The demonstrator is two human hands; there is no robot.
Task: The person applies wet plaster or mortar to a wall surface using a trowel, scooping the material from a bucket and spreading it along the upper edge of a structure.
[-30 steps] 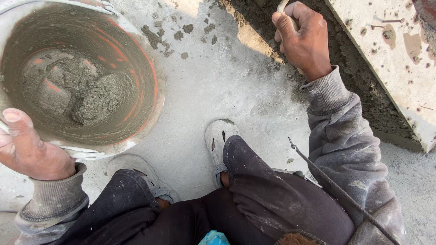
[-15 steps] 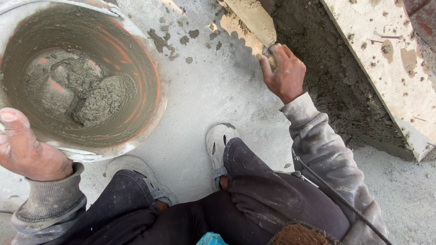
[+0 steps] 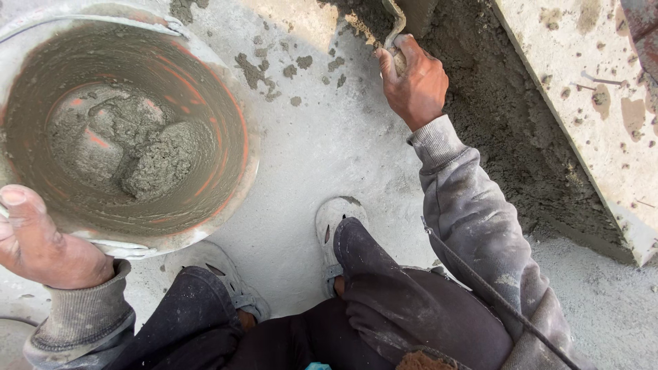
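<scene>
My right hand (image 3: 415, 82) grips the handle of a trowel (image 3: 396, 26) whose blade runs out of view at the top edge, over a strip of wet grey mortar (image 3: 493, 123) laid along a pale stone slab (image 3: 582, 89). My left hand (image 3: 38, 243) rests on the near rim of an orange bucket (image 3: 243, 144) smeared with cement; whether its fingers clasp the rim is hidden. A lump of wet mortar (image 3: 161, 161) lies in the bucket's bottom.
I crouch on a dusty concrete floor (image 3: 322, 144) with both grey shoes (image 3: 336, 226) between the bucket and the mortar strip. Small mortar spatters (image 3: 267, 68) dot the floor near the bucket. A thin dark cord (image 3: 493, 294) crosses my right sleeve.
My right hand has shifted left and down along the mortar strip with the trowel, then back toward the top edge. The bucket and my left hand stay put.
</scene>
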